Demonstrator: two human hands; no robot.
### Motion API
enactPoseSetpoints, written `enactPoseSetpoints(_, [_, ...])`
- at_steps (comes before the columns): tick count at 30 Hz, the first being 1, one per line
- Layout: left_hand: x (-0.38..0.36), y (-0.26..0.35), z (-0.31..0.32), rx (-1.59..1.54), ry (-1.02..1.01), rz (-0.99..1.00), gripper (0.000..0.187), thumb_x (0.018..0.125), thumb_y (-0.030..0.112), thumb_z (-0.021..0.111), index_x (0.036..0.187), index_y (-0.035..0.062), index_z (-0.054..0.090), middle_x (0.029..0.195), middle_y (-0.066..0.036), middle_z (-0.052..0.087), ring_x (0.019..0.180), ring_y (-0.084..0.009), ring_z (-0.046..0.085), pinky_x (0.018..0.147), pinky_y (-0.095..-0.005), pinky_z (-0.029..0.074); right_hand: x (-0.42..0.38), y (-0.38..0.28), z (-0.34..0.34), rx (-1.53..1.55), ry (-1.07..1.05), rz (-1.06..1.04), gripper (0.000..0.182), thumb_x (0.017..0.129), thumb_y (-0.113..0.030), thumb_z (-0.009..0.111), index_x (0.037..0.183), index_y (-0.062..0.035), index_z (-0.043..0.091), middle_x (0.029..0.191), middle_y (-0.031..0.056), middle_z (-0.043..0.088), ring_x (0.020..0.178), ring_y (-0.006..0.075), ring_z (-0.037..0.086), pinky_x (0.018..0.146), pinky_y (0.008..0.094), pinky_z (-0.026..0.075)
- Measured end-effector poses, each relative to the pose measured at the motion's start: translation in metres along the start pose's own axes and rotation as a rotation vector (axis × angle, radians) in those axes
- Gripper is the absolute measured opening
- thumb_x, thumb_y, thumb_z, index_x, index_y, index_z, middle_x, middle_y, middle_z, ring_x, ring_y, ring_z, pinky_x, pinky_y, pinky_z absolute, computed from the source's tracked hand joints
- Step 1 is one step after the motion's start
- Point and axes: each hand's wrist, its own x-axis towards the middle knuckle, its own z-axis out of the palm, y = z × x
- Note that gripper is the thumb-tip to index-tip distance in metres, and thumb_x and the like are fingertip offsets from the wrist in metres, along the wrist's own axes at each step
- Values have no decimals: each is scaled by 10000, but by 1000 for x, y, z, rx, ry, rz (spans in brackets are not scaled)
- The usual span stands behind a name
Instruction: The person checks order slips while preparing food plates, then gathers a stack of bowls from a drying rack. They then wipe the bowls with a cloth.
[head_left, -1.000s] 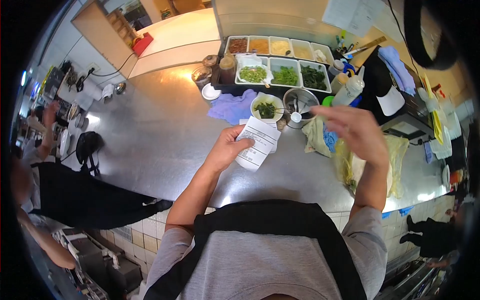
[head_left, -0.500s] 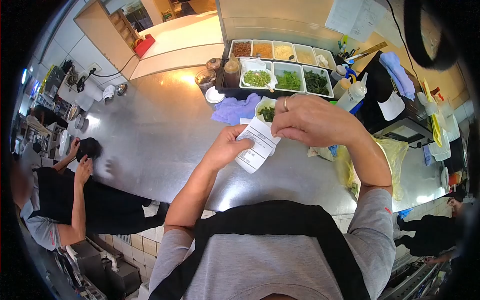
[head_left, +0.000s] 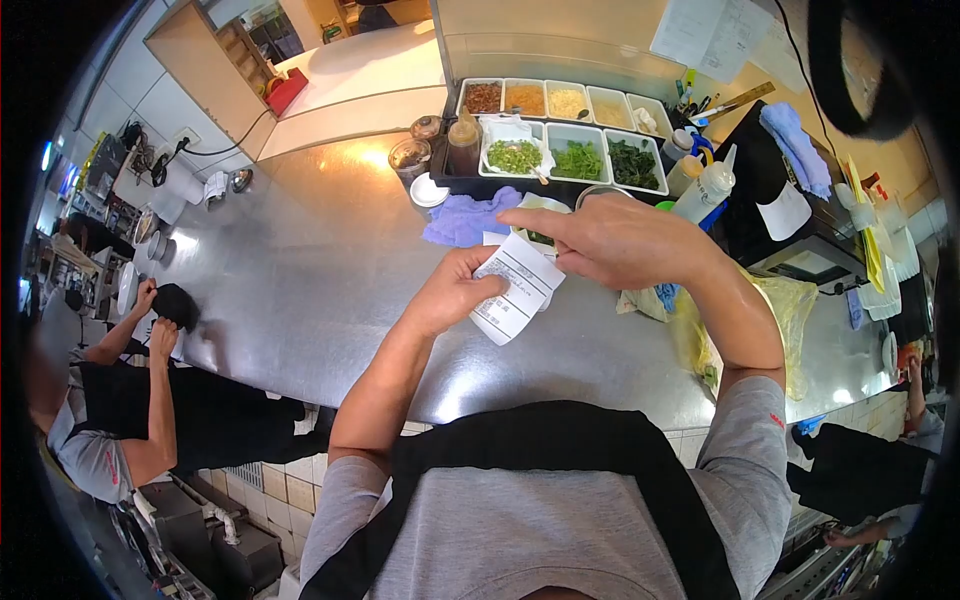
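Worktop steel (head_left: 300, 290) gleamed beneath the left hand (head_left: 452, 292), which pinched printed slips (head_left: 508, 308). Beside them, the right hand (head_left: 625, 238) had just straightened its index finger, seemingly leaving the slips' support to the left; paper contact was unclear. Beyond, a half-hidden bowl (head_left: 541, 203) held greens (head_left: 540, 239).

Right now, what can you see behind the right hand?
Behind the right hand, a metal pot shows its far rim, a bowl part of its greens. Whatever the pot holds is covered.

Head-worn view (forward, downward).
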Motion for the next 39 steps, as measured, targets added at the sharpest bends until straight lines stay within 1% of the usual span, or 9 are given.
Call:
enactPoseSetpoints(7, [-1, 7, 5, 45, -93, 38, 328, 772, 23, 569, 1094, -23, 607, 944, -61, 662, 819, -119, 620, 751, -266, 492, 14, 8, 9, -28, 67, -22, 621, 789, -171, 662, 1346, -149, 388, 676, 155, 616, 624, 341, 604, 599, 437, 455])
enactPoseSetpoints(9, [-1, 5, 0, 65, -13, 70, 332, 773, 25, 569, 1100, -21, 604, 944, -57, 661, 825, -115, 614, 759, -266, 486, 15, 8, 7, -48, 113, 24, 600, 788, -188, 671, 1323, -141, 404, 679, 149, 624, 619, 339, 608, 599, 437, 458])
enactPoseSetpoints(12, [1, 2, 1, 95, 115, 186, 324, 779, 12, 554, 1096, -21, 608, 974, -62, 637, 877, -116, 590, 785, -267, 465, 20, 8, 11, 30, 240, 144, 490, 771, -219, 699, 1201, -113, 491, 711, 116, 622, 660, 310, 609, 613, 404, 466])
enactPoseSetpoints(18, [3, 4, 2, 163, 305, 394, 305, 810, 15, 563, 1110, -7, 615, 1073, -90, 596, 999, -146, 546, 868, -292, 427, 32, 28, 8, 325, 283, 2, 183, 775, -187, 707, 850, -58, 601, 765, 43, 551, 721, 183, 565, 654, 315, 461])
enactPoseSetpoints(23, [3, 1, -1, -25, 355, 373, 260, 828, 47, 616, 1084, 9, 638, 1073, -75, 609, 1003, -158, 553, 875, -279, 416, 39, 36, -25, 377, 250, 51, 140, 820, -158, 653, 865, -39, 594, 754, 49, 605, 691, 135, 566, 648, 297, 465])
enactPoseSetpoints(30, [-38, -114, -66, 429, 621, 58, 240, 769, 51, 618, 1005, 62, 659, 936, -90, 654, 885, -180, 583, 774, -282, 446, 59, 154, -133, -16, 345, 164, 112, 769, -122, 651, 822, -39, 598, 729, 67, 604, 672, 159, 555, 627, 316, 459])
enactPoseSetpoints(32, [-58, -136, -77, 669, 742, 69, 239, 743, 33, 595, 973, 61, 653, 908, -130, 632, 850, -240, 588, 750, -313, 456, 67, 197, -161, -124, 368, 329, 176, 673, -143, 679, 818, -52, 638, 774, 109, 646, 737, 238, 615, 670, 350, 482])
enactPoseSetpoints(34, [-67, -139, -79, 656, 835, 56, 233, 743, 15, 583, 962, 56, 651, 911, -149, 611, 866, -275, 587, 761, -327, 458, 77, 254, -179, -259, 417, 389, 181, 642, -132, 666, 803, -53, 637, 790, 118, 653, 761, 276, 622, 678, 362, 486])
enactPoseSetpoints(39, [-66, -147, -68, 656, 926, 170, 235, 733, -41, 557, 940, 30, 644, 950, -173, 570, 904, -309, 572, 777, -356, 455, 88, 330, -222, -450, 619, 650, 135, 705, -154, 633, 835, -120, 650, 871, 102, 653, 855, 274, 624, 727, 390, 492])
